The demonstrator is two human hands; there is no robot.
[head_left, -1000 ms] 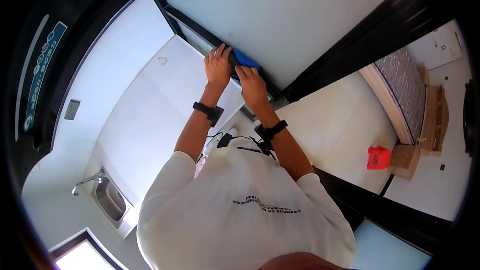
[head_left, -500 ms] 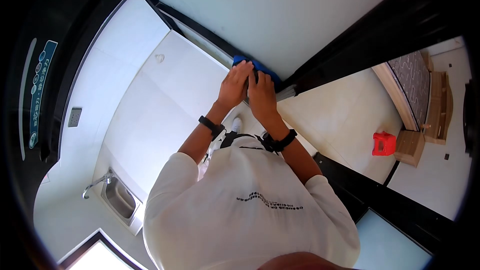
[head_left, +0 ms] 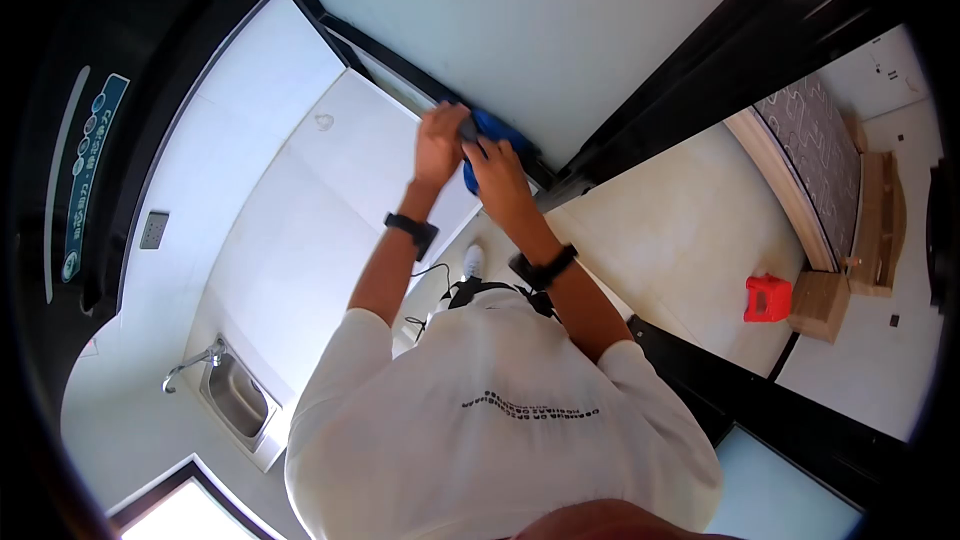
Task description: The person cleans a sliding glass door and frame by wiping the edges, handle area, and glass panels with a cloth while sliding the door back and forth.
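Observation:
A bright blue, soft-looking thing (head_left: 500, 130) is at my hands, beside the pale panel's dark lower frame; its kind I cannot make out. A small dark grey piece (head_left: 468, 129) shows between my fingers. My left hand (head_left: 437, 148), slightly blurred, is closed at the grey piece's left side. Curled fingers of my right hand (head_left: 499, 180) grip from the other side, against the blue material. Part of the blue hangs below, between the two hands. My fingers cover much of both parts.
A white counter (head_left: 300, 200) runs along the left, with a steel sink (head_left: 238, 402) and tap (head_left: 195, 365). A pale panel (head_left: 540, 20) in a dark frame stands ahead. Through a doorway at right are a red stool (head_left: 767, 298), a wooden box (head_left: 820, 305) and a mattress (head_left: 812, 155).
Both hands have shifted a little left and apart, with the left one raised. The dark grey piece now shows between them, and blue material hangs lower.

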